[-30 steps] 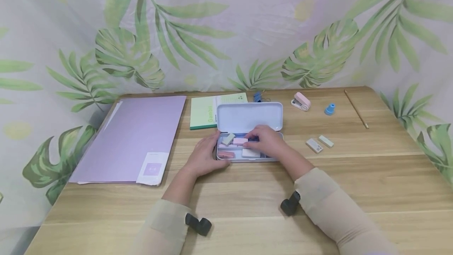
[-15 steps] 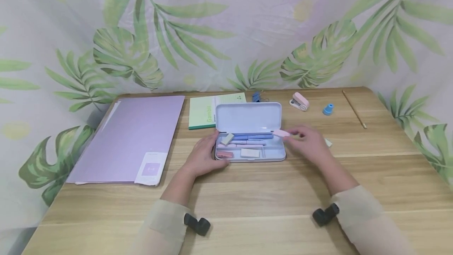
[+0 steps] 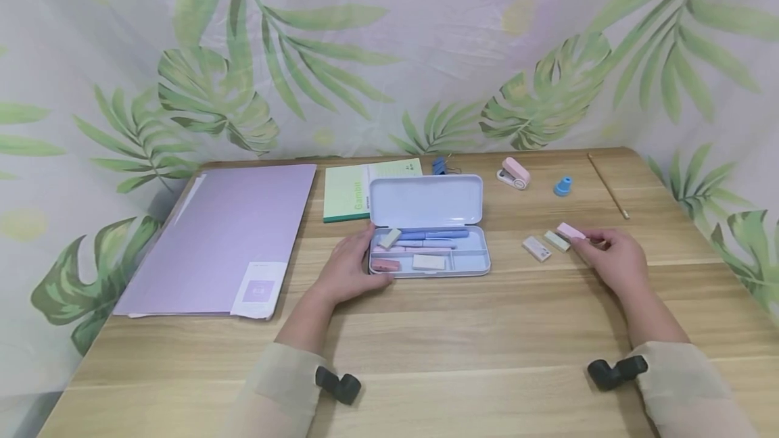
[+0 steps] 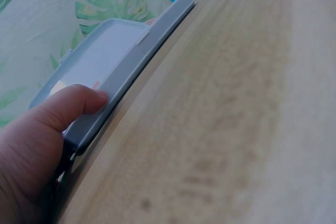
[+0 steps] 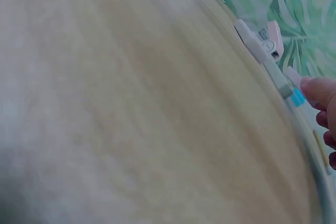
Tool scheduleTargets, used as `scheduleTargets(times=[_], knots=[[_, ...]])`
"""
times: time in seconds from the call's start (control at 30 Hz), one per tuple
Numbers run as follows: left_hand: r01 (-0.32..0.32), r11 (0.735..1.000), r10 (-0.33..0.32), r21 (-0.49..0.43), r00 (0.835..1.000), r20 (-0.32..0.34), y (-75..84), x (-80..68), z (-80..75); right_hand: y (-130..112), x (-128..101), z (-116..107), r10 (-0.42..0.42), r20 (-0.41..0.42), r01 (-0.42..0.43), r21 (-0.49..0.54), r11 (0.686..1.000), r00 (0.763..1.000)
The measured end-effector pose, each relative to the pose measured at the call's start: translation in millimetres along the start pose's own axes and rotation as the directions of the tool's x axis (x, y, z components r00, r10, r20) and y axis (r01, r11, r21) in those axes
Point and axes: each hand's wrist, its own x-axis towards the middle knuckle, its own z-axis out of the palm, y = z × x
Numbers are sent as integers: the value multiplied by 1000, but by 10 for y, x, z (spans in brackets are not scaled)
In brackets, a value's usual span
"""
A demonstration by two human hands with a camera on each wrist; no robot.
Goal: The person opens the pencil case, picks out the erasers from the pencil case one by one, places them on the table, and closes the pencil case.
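Your right hand [image 3: 610,259] pinches a small pink eraser [image 3: 571,230] between thumb and fingertips, low over the desk [image 3: 462,350] and well to the right of the pencil case [image 3: 429,252]. The eraser sits just beside a pale green eraser [image 3: 556,240], which lies next to a white eraser [image 3: 537,249] on the wood; whether the pink one already touches the desk cannot be told.

Your left hand [image 3: 349,269] grips the left end of the case, its thumb [image 4: 73,106] pressed on the near rim. The case lies with its lid [image 3: 425,200] propped up. Inside it are blue and pink pens [image 3: 429,238], a green eraser [image 3: 390,238] at the left, a pink one [image 3: 387,265] in the front left compartment and a white one [image 3: 429,262] beside it.

Behind the case lie a green notebook [image 3: 353,189], a blue binder clip [image 3: 441,166], a pink stapler [image 3: 514,174] and a small blue sharpener [image 3: 563,186]. A pencil [image 3: 608,185] lies far right, and a purple folder [image 3: 234,235] far left.
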Motion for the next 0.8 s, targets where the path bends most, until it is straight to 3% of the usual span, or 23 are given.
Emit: scheduleTargets(times=[0.4,0.6,0.8], knots=[[12,1000,-12,-7,1000,5,8,-9,-2,52,20,13,12,58,-11,-27,1000,998],[10,1000,-10,-3,1000,2,11,-7,-15,-379,9,108,-109,57,109,5,994,992],[6,1000,-6,-3,1000,4,7,-2,-16,-955,17,500,-226,161,219,63,974,961]])
